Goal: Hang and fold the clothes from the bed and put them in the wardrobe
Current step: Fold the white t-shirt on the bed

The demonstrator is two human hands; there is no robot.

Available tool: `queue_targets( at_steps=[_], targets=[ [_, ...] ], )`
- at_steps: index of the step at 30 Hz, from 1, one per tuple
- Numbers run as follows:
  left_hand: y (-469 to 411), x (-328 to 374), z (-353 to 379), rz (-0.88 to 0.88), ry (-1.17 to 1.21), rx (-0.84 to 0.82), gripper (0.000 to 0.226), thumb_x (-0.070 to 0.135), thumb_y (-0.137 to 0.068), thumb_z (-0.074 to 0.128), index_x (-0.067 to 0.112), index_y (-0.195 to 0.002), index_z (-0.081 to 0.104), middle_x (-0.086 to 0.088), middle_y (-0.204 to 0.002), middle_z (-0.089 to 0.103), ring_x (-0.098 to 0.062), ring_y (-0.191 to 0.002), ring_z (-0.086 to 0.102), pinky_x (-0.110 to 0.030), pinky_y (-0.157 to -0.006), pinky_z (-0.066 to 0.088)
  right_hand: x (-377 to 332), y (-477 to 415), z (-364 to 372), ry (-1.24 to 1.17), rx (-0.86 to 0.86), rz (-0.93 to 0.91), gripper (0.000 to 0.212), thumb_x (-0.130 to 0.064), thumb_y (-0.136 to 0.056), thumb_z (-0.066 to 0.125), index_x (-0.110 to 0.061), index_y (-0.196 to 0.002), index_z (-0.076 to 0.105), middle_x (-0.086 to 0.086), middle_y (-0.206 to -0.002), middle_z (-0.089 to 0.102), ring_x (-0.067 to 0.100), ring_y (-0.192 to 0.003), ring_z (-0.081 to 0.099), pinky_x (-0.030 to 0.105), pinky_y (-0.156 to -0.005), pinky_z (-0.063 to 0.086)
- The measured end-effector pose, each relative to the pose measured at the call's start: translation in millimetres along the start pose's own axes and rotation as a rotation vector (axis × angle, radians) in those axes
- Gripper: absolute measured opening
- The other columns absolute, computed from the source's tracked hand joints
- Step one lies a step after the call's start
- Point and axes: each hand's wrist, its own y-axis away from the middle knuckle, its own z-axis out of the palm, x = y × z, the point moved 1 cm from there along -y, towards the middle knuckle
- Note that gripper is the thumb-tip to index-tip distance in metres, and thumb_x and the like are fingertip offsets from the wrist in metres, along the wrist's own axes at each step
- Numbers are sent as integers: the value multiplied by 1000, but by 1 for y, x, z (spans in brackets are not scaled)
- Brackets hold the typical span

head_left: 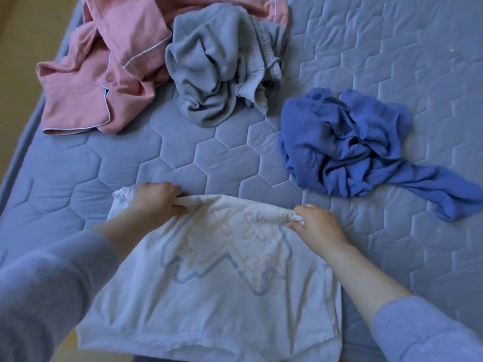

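Observation:
A white T-shirt [209, 296] with a faint blue-outlined print lies flat on the near part of the bed. My left hand [154, 202] pinches its far edge on the left side. My right hand [318, 226] pinches the same far edge on the right, where the cloth is bunched between fingers and thumb. Further back lie three crumpled garments: a pink buttoned pyjama top [104, 74] at the back left, a grey garment [217, 66] in the middle, and a blue garment [347, 147] to the right.
The bed [183, 158] has a blue cover quilted in hexagons. Its left edge runs diagonally past a beige floor [23, 35] at the upper left. Bare cover shows between the T-shirt and the garments, and on the far right.

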Motion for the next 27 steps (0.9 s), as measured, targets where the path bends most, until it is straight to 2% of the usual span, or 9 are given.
queue_targets(
  at_steps=[2,4,9,11,14,16,18,23,27],
  targets=[
    [-4,-6,-12,8,118,6,40,55,-85,60,15,-86,56,-4,-91,65,-28,-89,60,-36,-73,42,3,-6,-10,-13,10,-1,24,-42,-91,59,-19,-85,55,1,-94,60,26,-93,58,33,-80,32],
    [-13,-7,-32,16,172,66,35,48,-85,64,14,-85,58,-7,-90,66,-31,-87,60,-37,-69,42,3,-18,-28,-6,80,10,25,-42,-90,60,-17,-87,60,1,-90,58,27,-89,58,33,-77,29],
    [-59,2,-90,42,83,299,36,46,-88,62,10,-88,62,-12,-89,64,-37,-84,61,-36,-67,34,1,-62,-81,68,298,85,28,-41,-90,62,-13,-93,65,8,-94,58,33,-93,58,38,-78,30],
    [-74,4,-100,35,37,330,33,42,-89,61,9,-94,63,-12,-94,62,-36,-92,58,-38,-73,34,-3,-77,-91,93,296,146,28,-40,-92,60,-12,-98,64,9,-100,58,33,-99,55,39,-84,32],
    [-76,5,-95,11,10,337,35,34,-84,68,10,-109,61,-12,-108,58,-35,-105,51,-43,-88,37,-13,-80,-84,114,276,249,30,-35,-91,62,-14,-112,60,11,-117,55,32,-115,47,42,-101,30],
    [-64,-1,-85,14,51,352,48,33,-80,73,8,-118,58,-14,-119,55,-37,-110,47,-45,-92,37,-23,-66,-73,60,323,267,47,-33,-87,67,-14,-126,52,11,-130,49,31,-127,40,45,-111,26],
    [-45,-9,-72,41,124,386,51,26,-78,76,3,-120,58,-17,-120,55,-40,-107,48,-47,-93,38,-38,-45,-60,-21,384,210,62,-28,-83,72,-12,-137,46,13,-140,42,32,-134,34,46,-112,24],
    [23,-28,-30,60,279,289,33,11,-77,77,2,-106,64,-17,-103,59,-40,-94,54,-44,-83,45,-74,10,-14,-78,318,76,67,-17,-80,72,-7,-140,44,21,-152,29,36,-142,26,47,-114,29],
    [79,-23,7,111,393,166,15,15,-81,73,9,-91,64,-6,-92,58,-31,-88,55,-38,-75,46,-86,55,19,-213,210,58,55,-13,-83,71,-7,-134,51,14,-141,44,32,-130,43,38,-106,39]
  ],
)
